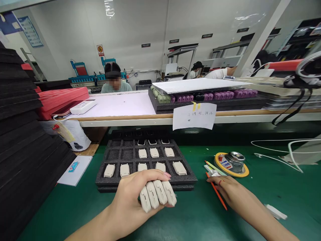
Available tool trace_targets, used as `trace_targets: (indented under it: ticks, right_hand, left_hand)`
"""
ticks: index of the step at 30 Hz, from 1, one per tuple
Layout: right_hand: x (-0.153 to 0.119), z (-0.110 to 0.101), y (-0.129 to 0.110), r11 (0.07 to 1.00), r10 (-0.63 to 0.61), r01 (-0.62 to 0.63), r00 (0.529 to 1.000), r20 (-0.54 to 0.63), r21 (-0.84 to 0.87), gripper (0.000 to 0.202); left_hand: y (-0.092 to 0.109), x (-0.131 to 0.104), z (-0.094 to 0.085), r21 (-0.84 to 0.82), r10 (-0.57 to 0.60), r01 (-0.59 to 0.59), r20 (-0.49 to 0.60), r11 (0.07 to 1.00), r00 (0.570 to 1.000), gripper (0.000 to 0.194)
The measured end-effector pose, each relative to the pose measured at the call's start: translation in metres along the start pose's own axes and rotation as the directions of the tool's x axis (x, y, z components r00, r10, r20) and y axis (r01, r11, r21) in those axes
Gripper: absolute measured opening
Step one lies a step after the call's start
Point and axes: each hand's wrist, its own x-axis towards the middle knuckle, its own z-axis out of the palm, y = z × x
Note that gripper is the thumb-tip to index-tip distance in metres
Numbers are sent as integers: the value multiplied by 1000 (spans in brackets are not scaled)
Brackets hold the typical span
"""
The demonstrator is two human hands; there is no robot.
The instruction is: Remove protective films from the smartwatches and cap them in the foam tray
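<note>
In the lower middle, my left hand grips a row of several cream-coloured device casings, standing side by side with their narrow slotted edges facing me. Just behind it lies a black foam tray whose compartments hold more of these cream casings; some back-left compartments hold none. To the right, my right hand is low over the green table, fingers curled around a slim orange stick. A small white item lies at its fingertips, partly covered. My right thumb is hidden.
Beside the right hand are a light green pen and a yellow-rimmed tape roll with a metal-topped glass jar. Black foam trays are stacked high at left. A shelf crosses behind; a co-worker sits beyond. White cables lie right.
</note>
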Motion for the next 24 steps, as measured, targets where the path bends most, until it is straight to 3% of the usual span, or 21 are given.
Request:
trace_targets:
  ticks: [2,4,5,7,9,11,12,14,16,19,22,24]
  right_hand:
    - [7,-4,-5,1000,-25,25,1000,-1,7,37]
    - [20,-22,-33,991,70,-60,994,-80,121,34]
    - [27,-34,-53,959,132,-113,989,-60,259,34]
    - [42,-57,-97,768,157,-204,979,130,607,39]
    - [55,-72,-136,470,-40,-250,952,304,846,56]
    - [65,-78,-163,257,-256,-362,869,424,896,78]
    - [69,-78,-173,212,-317,-409,830,459,887,88]
    - [73,-73,-185,209,-317,-447,810,492,870,102]
    - [74,-66,-192,251,-230,-400,860,456,881,112]
    - [72,-56,-195,276,-162,-278,930,330,920,117]
    - [69,-50,-193,317,-165,-94,975,152,944,117]
    - [69,-48,-190,386,-194,79,981,-2,919,114]
  left_hand:
    - [-1,0,1,-2,7,-7,2,1000,1000,38]
    - [-1,0,2,-12,6,-5,13,1000,1000,38]
    - [-1,0,3,-21,3,-3,22,1000,1000,38]
    - [-2,-1,5,-39,1,1,36,999,999,40]
    - [-3,0,6,-35,26,-26,27,999,999,41]
    - [-4,2,7,-19,90,-90,1,996,996,40]
    - [-6,4,7,-17,130,-130,-13,991,991,38]
    - [-9,5,7,-18,209,-209,-12,978,978,35]
    - [-13,3,8,1,254,-254,14,967,967,44]
    - [-17,-4,9,58,229,-229,6,972,973,59]
    - [-13,-8,9,-58,9,-10,-11,998,1000,98]
    - [-8,-7,7,-307,-232,268,149,913,961,120]
